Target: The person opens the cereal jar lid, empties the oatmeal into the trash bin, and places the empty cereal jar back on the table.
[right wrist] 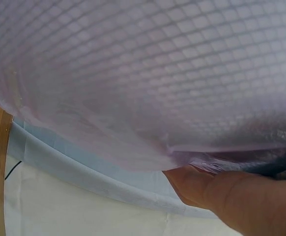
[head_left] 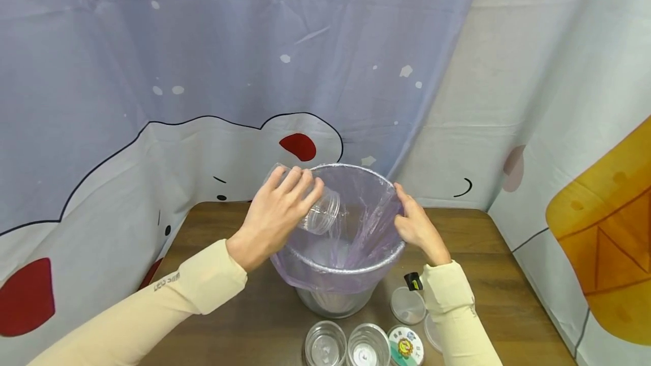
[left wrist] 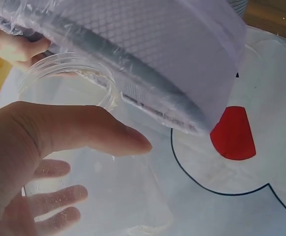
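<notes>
A mesh waste bin (head_left: 333, 303) lined with a translucent purple bag (head_left: 292, 273) stands on the table. My left hand (head_left: 277, 208) grips a clear plastic jar (head_left: 322, 213), tilted so its mouth points into the bin. In the left wrist view, the thumb and fingers lie around the see-through jar (left wrist: 118, 191), and its threaded mouth is uncovered. My right hand (head_left: 417, 225) holds the bin's rim at the right, thumb outside. The right wrist view has that hand (right wrist: 241, 201) pinching the rim through the bag; its other fingers are mostly hidden.
Two clear jars without lids, a left one (head_left: 325, 344) and a right one (head_left: 368, 348), stand at the table's front. Beside them lie a printed lid (head_left: 405, 346) and a clear lid (head_left: 408, 305), with another disc (head_left: 432, 332) partly behind the right sleeve. A printed curtain (head_left: 203, 72) hangs behind.
</notes>
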`<state>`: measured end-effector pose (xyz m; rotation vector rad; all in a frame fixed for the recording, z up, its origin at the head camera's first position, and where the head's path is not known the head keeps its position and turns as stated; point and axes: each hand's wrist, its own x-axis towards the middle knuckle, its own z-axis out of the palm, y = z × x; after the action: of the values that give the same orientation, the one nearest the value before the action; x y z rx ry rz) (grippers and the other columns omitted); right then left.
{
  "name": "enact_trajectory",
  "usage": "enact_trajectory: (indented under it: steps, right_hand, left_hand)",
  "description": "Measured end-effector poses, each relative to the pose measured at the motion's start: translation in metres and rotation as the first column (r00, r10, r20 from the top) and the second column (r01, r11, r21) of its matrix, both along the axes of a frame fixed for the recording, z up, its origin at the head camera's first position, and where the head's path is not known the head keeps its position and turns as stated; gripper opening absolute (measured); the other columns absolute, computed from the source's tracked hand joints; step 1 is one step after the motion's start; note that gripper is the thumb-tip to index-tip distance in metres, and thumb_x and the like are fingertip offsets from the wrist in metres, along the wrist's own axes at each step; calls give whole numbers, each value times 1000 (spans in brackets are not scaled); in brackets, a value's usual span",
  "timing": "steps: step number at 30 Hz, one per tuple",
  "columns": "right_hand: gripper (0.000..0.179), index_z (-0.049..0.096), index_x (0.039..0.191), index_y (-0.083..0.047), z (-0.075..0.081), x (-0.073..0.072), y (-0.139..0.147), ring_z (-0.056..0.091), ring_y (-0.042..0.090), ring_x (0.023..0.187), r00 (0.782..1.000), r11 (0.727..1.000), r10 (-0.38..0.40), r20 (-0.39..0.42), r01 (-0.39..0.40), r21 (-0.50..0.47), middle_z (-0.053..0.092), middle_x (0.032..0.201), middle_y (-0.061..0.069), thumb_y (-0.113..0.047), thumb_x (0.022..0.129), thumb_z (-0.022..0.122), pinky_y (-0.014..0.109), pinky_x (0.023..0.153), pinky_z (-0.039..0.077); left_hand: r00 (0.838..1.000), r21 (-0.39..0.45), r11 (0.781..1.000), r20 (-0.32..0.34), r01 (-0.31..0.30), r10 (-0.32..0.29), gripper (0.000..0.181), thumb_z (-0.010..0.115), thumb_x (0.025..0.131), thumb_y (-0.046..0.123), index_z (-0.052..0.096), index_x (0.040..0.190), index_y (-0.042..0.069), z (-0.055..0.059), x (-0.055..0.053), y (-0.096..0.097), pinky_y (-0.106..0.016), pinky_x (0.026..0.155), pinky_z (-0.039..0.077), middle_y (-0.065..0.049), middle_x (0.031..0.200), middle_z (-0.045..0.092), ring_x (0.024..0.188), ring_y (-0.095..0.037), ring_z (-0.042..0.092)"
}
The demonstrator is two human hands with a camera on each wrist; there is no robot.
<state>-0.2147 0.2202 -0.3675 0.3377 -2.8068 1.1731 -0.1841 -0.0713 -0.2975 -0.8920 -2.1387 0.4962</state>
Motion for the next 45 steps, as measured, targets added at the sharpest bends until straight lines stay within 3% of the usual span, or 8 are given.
enact_trajectory:
  steps: [13, 18, 22, 26, 32, 41, 45]
  right_hand:
    - [78, 14, 144, 5, -1, -2, 1, 28, 44, 128, 1000, 1000, 2, -3, -2, 9, 29, 138, 34, 9, 70, 39, 51, 108, 19]
    - [77, 14, 143, 6, -1, -3, 0, 30, 45, 127, 1000, 1000, 5, -5, -5, 10, 31, 136, 35, 10, 70, 39, 51, 108, 20]
    - [78, 13, 144, 4, -1, -2, 0, 29, 44, 127, 1000, 1000, 3, 7, -3, 0, 30, 137, 34, 10, 71, 39, 51, 108, 19]
    - [77, 13, 144, 4, -1, -2, 1, 29, 44, 127, 1000, 1000, 7, 2, -7, -5, 29, 137, 34, 10, 71, 39, 52, 108, 19]
    - [76, 13, 144, 4, -1, -2, 1, 29, 45, 127, 1000, 1000, 6, 3, -6, -7, 30, 137, 35, 10, 72, 39, 52, 107, 20]
    - [78, 14, 144, 2, 0, -1, 1, 33, 45, 125, 1000, 1000, -11, 5, 10, 7, 33, 135, 34, 8, 71, 40, 53, 106, 23]
    - [78, 14, 144, 3, 0, -1, 0, 31, 45, 126, 1000, 1000, -7, 5, 7, 6, 31, 137, 34, 8, 71, 40, 52, 107, 22]
  left_hand:
    - [999, 12, 1000, 33, 17, -17, 68, 68, 52, 7, 47, 116, 10, -5, -3, -6, -40, 90, 34, -13, 110, 48, 99, -30, 44]
    - [997, 112, 994, 78, 6, -15, 64, 67, 55, 5, 49, 116, 10, -1, -1, -8, -41, 89, 35, -11, 108, 49, 100, -29, 45]
    - [988, 241, 970, 150, -10, -27, 67, 62, 52, 3, 49, 117, 10, 1, 1, -12, -44, 89, 36, -9, 106, 50, 102, -29, 45]
    - [979, 388, 921, 200, -46, -36, 71, 60, 51, 2, 48, 120, 11, 3, 2, -18, -48, 85, 35, -10, 111, 52, 105, -32, 44]
    - [974, 578, 813, 217, -74, -65, 79, 72, 47, 9, 48, 122, 12, 5, 4, -24, -51, 84, 33, -12, 116, 51, 104, -36, 42]
    - [959, 712, 692, 262, -119, -105, 83, 78, 46, 15, 48, 124, 12, -1, 8, -29, -53, 81, 27, -14, 116, 52, 105, -36, 41]
    - [939, 765, 627, 309, -151, -151, 87, 83, 43, 19, 50, 123, 10, -4, 11, -30, -51, 81, 28, -13, 114, 53, 102, -35, 42]
